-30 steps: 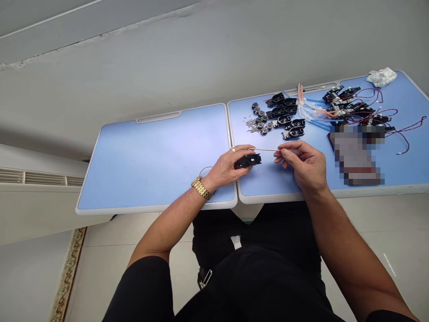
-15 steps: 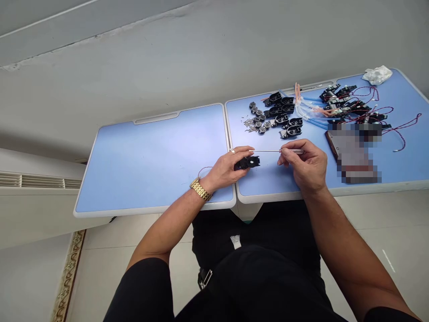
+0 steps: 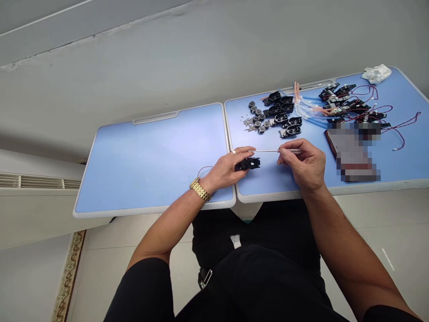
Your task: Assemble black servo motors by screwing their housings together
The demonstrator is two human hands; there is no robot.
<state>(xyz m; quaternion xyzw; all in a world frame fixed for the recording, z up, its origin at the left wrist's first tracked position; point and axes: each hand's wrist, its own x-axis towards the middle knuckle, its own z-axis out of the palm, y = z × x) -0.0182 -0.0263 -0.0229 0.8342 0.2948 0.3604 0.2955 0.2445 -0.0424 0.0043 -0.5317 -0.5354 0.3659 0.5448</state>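
My left hand is closed around a small black part near the seam between two blue table tops. A thin red wire runs out on the wrist side of that hand. My right hand pinches the handle of a slim screwdriver, whose shaft lies level and points left. The shaft's tip reaches my left fingertips, just above the black part; whether it touches a screw is too small to tell.
Small screws, round metal parts and black housings lie behind my hands. Motor assemblies with red wires and blue tubes are further right. A partly blurred phone-like object and crumpled white tissue lie there too.
My right hand and the screwdriver have shifted slightly left, towards my left hand. My left hand still holds the black part, almost unmoved.
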